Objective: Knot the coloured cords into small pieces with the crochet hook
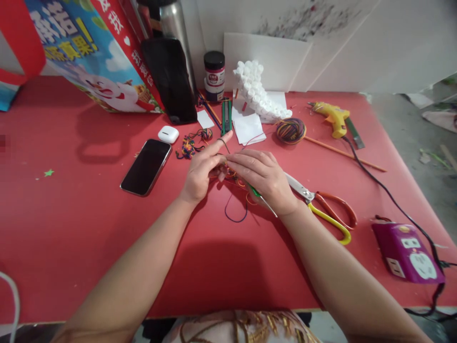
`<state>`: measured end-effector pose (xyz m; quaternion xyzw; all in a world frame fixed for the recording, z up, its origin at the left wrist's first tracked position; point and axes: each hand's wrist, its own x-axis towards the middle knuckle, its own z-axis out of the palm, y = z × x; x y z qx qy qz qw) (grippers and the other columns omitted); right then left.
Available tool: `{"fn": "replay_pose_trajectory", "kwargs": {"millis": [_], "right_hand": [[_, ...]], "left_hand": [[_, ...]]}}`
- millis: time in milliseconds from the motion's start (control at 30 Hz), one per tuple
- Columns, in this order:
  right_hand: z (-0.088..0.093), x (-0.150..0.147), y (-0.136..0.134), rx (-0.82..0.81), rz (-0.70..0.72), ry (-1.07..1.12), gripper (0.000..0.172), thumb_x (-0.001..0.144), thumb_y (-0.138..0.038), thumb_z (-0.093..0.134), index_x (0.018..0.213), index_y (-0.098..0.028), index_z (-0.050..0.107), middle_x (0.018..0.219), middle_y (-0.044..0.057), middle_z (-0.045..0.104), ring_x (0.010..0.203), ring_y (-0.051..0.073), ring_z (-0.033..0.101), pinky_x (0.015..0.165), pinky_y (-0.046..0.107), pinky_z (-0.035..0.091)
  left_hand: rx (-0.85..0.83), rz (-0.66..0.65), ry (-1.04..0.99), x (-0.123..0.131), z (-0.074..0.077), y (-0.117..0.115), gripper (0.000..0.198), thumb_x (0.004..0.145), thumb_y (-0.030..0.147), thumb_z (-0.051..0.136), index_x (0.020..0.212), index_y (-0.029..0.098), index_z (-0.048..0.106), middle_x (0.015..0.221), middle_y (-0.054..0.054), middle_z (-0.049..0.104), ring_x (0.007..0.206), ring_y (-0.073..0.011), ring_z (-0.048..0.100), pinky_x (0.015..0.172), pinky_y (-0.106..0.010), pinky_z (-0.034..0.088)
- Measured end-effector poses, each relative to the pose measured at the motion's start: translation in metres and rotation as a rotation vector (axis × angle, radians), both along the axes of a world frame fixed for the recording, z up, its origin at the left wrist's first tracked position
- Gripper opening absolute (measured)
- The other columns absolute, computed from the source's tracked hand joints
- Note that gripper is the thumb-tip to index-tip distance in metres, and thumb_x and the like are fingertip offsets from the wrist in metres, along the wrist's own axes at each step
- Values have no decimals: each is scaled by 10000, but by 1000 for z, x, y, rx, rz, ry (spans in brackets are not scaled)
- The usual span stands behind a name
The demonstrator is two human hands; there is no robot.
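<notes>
My left hand (199, 175) is raised over the middle of the red table, its index finger stretched out with a strand of yarn across it. Its other fingers pinch a small multicoloured piece of yarn work (233, 177), mostly hidden between the hands. My right hand (273, 180) bends over the same piece, closed around a green-handled crochet hook (254, 191). One thin metal end of the hook sticks out back toward the wrist. Below the hands a dark loop of yarn (236, 221) lies on the table. A striped yarn ball (291, 131) sits beyond my right hand.
Scissors (314, 196) lie beside my right forearm. Farther right are a yellow glue gun (332, 116), its cord, and a purple power socket (407, 252). Left are a phone (146, 166) and an earbud case (168, 134). Behind stand a propped black phone (169, 78), a jar (214, 76) and a bag (96, 57).
</notes>
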<state>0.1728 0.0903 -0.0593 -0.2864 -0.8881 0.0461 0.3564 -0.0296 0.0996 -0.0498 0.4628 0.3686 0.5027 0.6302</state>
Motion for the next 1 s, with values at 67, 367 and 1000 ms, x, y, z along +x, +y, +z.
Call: {"fn": "replay_pose_trajectory", "kwargs": {"millis": [67, 367, 1000], "right_hand": [[0, -1, 0, 10, 1, -15, 441, 1092, -210, 526, 1522, -290, 583, 1466, 116, 728, 1367, 292, 660, 1056, 505, 529], [-3, -4, 1, 0, -20, 19, 346, 1086, -216, 537, 1400, -278, 669, 1372, 125, 771, 1318, 295, 693, 1046, 507, 539], [9, -13, -14, -191, -223, 343, 224, 1034, -254, 623, 1240, -235, 707, 1114, 115, 806, 961, 239, 772, 877, 410, 641]], "left_hand": [[-35, 43, -20, 3, -1, 2, 494, 978, 471, 646, 1364, 189, 768, 582, 19, 556, 502, -125, 464, 498, -280, 323], [-122, -5, -79, 8, -5, 7, 509, 722, 472, 962, 1119, 174, 852, 554, 51, 565, 457, -62, 428, 465, -224, 311], [-29, -116, -21, 8, 4, 0, 676, 879, 340, 844, 1519, 240, 652, 590, 80, 472, 565, -106, 404, 601, -244, 374]]}}
